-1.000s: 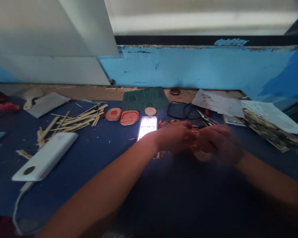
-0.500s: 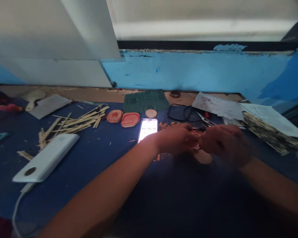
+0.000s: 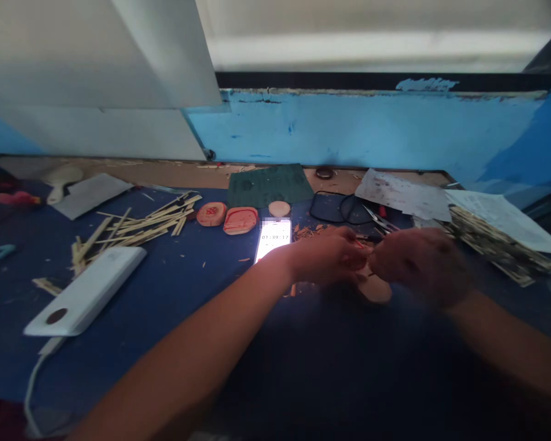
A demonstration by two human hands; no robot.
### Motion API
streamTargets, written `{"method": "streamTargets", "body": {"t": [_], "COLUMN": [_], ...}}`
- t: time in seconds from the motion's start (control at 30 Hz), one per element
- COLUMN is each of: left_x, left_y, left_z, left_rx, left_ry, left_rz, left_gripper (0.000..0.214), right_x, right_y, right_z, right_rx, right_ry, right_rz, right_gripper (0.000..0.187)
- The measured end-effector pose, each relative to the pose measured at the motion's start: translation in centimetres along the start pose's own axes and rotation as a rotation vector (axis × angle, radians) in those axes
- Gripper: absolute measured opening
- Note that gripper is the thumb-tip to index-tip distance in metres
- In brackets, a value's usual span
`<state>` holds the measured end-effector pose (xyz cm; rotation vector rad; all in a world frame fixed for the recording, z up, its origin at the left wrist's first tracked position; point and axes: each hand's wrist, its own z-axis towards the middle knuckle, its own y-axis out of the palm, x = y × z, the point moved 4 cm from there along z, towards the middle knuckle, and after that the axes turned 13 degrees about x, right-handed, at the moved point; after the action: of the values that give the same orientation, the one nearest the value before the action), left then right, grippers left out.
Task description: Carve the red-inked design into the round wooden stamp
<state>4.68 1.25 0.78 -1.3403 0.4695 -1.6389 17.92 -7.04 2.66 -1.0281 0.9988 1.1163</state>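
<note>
My left hand (image 3: 333, 257) is closed, its fingertips pinched near a small red bit (image 3: 359, 244); what it grips is mostly hidden. Close beside it on the right, my right hand (image 3: 420, 263) is curled into a fist and smeared by motion. A thin dark tip shows at its fingers, but I cannot make out what it belongs to. Just below the two hands lies a pale, rounded wooden piece (image 3: 376, 290) on the dark blue tabletop (image 3: 303, 367). Brown wood shavings (image 3: 310, 232) are scattered behind my left hand.
A lit phone (image 3: 274, 236) showing a timer sits by my left wrist. Behind it are two red-marked wooden pieces (image 3: 240, 220) and a green sheet (image 3: 270, 185). A white power bank (image 3: 87, 293), wooden sticks (image 3: 151, 223), pliers (image 3: 379, 219) and a black cord (image 3: 330, 208) lie around.
My right hand has shifted slightly, still closed and blurred. My left hand stays in nearly the same place. The phone's timer has advanced by one second.
</note>
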Motion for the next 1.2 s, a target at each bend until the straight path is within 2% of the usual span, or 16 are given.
{"method": "streamTargets", "body": {"t": [0.13, 0.33, 0.53, 0.67, 0.77, 0.97, 1.07, 1.2], "left_x": [0.01, -0.01, 0.01, -0.04, 0.10, 0.23, 0.19, 0.11], "left_y": [0.00, 0.04, 0.06, -0.01, -0.02, -0.15, -0.04, -0.07], "left_z": [0.04, -0.06, -0.05, 0.02, 0.02, -0.04, -0.03, 0.05], "left_rx": [0.018, 0.008, -0.008, -0.006, -0.008, 0.030, -0.007, -0.016], "left_ry": [0.008, -0.021, -0.012, -0.044, -0.030, -0.026, -0.029, -0.025], "left_rz": [-0.021, 0.009, -0.018, -0.009, -0.017, -0.016, -0.030, -0.018], "left_gripper": [0.016, 0.021, 0.016, 0.020, 0.020, 0.015, 0.017, 0.019], "right_x": [0.85, 0.59, 0.72, 0.71, 0.84, 0.79, 0.58, 0.61], "right_y": [0.23, 0.24, 0.53, 0.79, 0.56, 0.37, 0.22, 0.31], "right_z": [0.16, 0.14, -0.01, -0.03, 0.05, 0.04, 0.10, 0.17], "right_rx": [-0.045, -0.029, -0.023, -0.070, -0.033, -0.047, -0.037, -0.086], "right_ry": [0.028, -0.011, 0.032, 0.021, 0.027, 0.023, -0.004, -0.007], "right_rz": [0.032, 0.027, 0.055, 0.015, 0.050, 0.006, -0.010, -0.034], "right_gripper": [0.060, 0.059, 0.059, 0.058, 0.058, 0.059, 0.059, 0.059]}}
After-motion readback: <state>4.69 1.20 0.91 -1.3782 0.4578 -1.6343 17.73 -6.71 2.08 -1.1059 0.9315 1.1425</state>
